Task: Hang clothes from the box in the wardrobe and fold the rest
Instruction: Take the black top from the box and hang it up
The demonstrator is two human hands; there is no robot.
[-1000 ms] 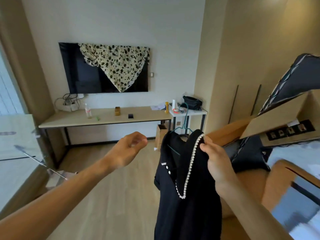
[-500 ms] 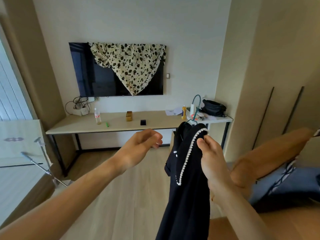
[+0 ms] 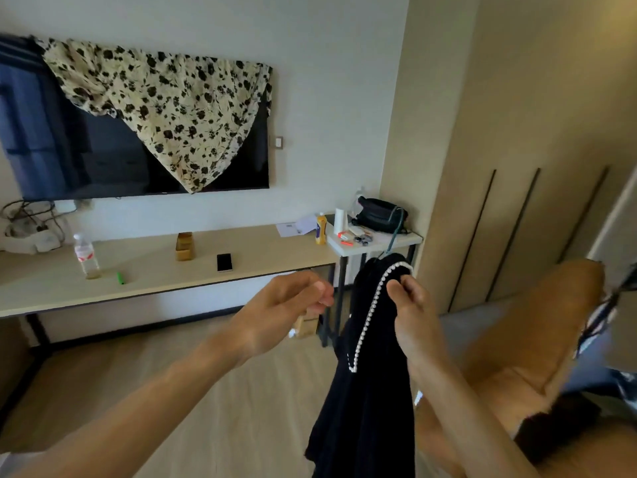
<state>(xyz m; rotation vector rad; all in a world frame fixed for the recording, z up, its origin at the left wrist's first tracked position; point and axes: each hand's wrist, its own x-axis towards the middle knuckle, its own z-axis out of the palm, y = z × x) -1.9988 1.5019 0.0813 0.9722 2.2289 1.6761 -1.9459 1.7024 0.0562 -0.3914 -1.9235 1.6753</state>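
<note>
Soft daylight filled the room, bright and even, and the television [image 3: 103, 160] caught a blue reflection at left. Right edge smeared with motion blur; wardrobe [image 3: 537, 139] lines bowed with wide-angle distortion.

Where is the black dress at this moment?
Right of centre in the head view, the dress hangs from the right hand, which pinches its pearl-trimmed neckline, in front of the white side table.

The dress [image 3: 365, 391] is black with white beads [image 3: 369, 313]; the cloth [image 3: 165, 98] is cream with black flowers; the bottle [image 3: 321, 230] is yellow.
</note>
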